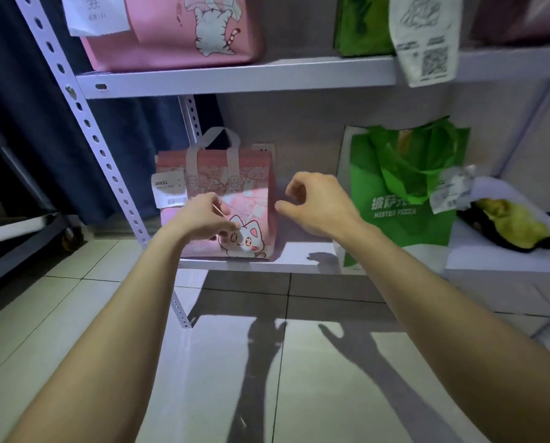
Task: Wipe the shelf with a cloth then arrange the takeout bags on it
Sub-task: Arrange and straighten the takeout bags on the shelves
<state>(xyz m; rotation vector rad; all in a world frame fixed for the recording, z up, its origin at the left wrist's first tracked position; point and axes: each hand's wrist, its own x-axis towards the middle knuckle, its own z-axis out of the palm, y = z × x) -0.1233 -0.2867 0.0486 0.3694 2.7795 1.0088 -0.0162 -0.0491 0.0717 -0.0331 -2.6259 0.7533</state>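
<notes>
1. Top left, a paper slip (96, 14) reading "366" hangs on an upper pink bag (177, 30) printed with a cat.
2. On the lower shelf (299, 260) the pink takeout bag (251, 187) stands upright. It has a cartoon cat on its front and a white tag (168, 190) beginning "J802".
3. The left hand (203, 219) is at the bag's front with curled fingers; I can't tell whether they pinch anything.
4. The right hand (318, 203) hovers just beside the bag, fingers loosely bent and apart, holding nothing.
5. The green bag (404, 199) says "MISTER PIZZA".
6. A yellow-and-black cloth (510, 225) lies further right.
</notes>
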